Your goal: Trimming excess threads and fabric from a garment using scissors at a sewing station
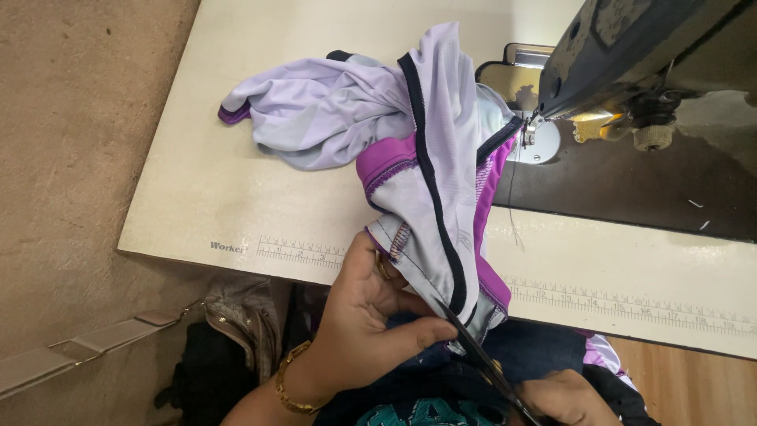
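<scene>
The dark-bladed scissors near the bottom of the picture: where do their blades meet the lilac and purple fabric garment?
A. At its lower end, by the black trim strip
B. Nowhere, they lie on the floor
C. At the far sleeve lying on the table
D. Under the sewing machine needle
A: the dark-bladed scissors, held in the right hand, touch the lower end of the lilac and purple fabric garment beside its black trim strip, while the left hand pinches that end.

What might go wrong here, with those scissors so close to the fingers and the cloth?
The scissors point at the garment's black-trimmed edge, right beside the left hand's thumb, so a slip might nick it. The blades might also cut into the lilac fabric. The garment looks still threaded to the sewing machine; tugging could snap that thread.
</scene>
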